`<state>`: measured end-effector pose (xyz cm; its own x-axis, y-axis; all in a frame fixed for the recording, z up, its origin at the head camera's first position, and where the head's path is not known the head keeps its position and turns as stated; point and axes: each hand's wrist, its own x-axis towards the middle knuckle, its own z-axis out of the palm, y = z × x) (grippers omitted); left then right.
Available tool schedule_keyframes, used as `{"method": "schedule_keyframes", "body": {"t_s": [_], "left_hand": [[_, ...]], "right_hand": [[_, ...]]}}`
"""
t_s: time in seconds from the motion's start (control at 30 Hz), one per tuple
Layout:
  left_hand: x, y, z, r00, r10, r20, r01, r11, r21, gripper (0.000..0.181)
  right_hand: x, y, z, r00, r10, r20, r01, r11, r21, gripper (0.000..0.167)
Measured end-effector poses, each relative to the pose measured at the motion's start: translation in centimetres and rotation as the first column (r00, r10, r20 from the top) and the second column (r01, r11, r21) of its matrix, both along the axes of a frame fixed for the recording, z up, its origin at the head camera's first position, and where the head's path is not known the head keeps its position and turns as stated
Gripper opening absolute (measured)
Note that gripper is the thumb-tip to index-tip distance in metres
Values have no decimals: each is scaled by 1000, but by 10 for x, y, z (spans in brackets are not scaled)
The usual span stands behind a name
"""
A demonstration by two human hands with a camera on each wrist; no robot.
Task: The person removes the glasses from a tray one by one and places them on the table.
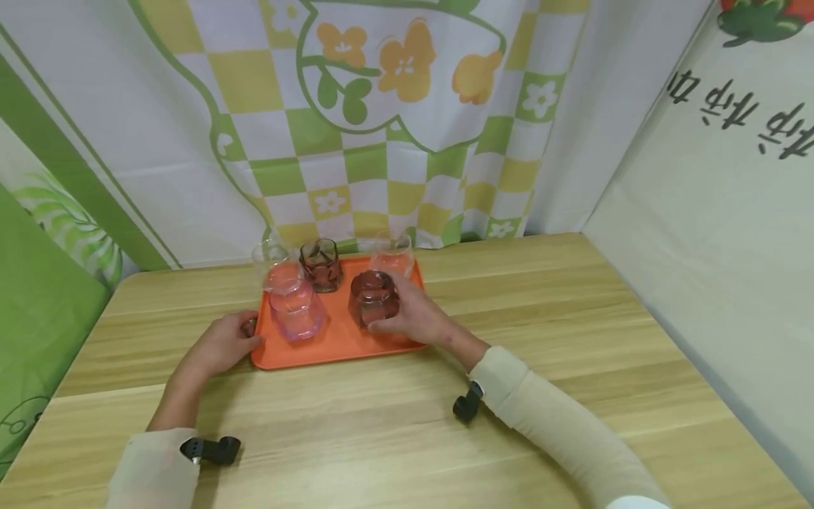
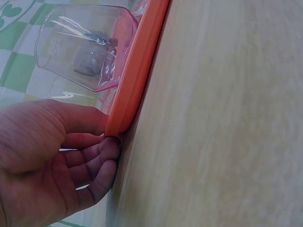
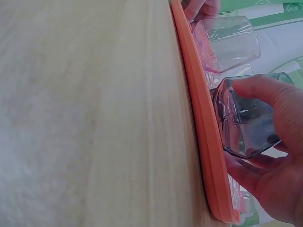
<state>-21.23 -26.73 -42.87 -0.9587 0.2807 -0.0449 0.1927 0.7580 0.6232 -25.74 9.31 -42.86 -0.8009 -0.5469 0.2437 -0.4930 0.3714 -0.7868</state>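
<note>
Fingers of R hand (image 1: 415, 311) grip dark glass (image 1: 369, 305), L hand's (image 1: 219, 344) pinch orange tray (image 1: 340, 343) nr its near-L corner, w/ pink glass (image 1: 297, 317) btwn.

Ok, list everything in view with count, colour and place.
Tray: one, orange, on the table.
Table: one, wood-toned, beneath the tray.
Dark glasses: two, smoky, tray's back middle and front right.
Pink glass: one, pink, tray's front left.
Clear glasses: two, colourless, tray's back corners.
Checked hanging: one, green, yellow and white, behind the table.
Lettered panel: one, off-white, right side.
Green cloth: one, green, far left.
Wrist devices: two, black, one per wrist.
Sleeves: two, beige, on the arms.
Left hand: one, bare, gripping tray's left edge.
Right hand: one, bare, holding a dark glass.
</note>
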Motion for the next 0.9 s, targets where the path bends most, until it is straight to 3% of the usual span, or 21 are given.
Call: {"method": "schedule_keyframes", "body": {"t_s": [0.17, 0.43, 0.67, 0.9], "left_hand": [[0, -2, -3, 999, 21, 36, -22, 999, 35, 50], [0, -5, -6, 998, 30, 58, -35, 996, 88, 55], [1, -5, -8, 995, 52, 83, -60, 993, 103, 56], [1, -4, -6, 997, 47, 59, -54, 993, 107, 56]], "right_hand": [[1, 0, -1, 1000, -28, 6, 28, 1000, 10, 91], [4, 10, 6, 997, -4, 76, 12, 994, -105, 90], [10, 38, 21, 994, -99, 38, 102, 992, -78, 90], [7, 79, 29, 967, -252, 34, 253, 967, -15, 91]]}}
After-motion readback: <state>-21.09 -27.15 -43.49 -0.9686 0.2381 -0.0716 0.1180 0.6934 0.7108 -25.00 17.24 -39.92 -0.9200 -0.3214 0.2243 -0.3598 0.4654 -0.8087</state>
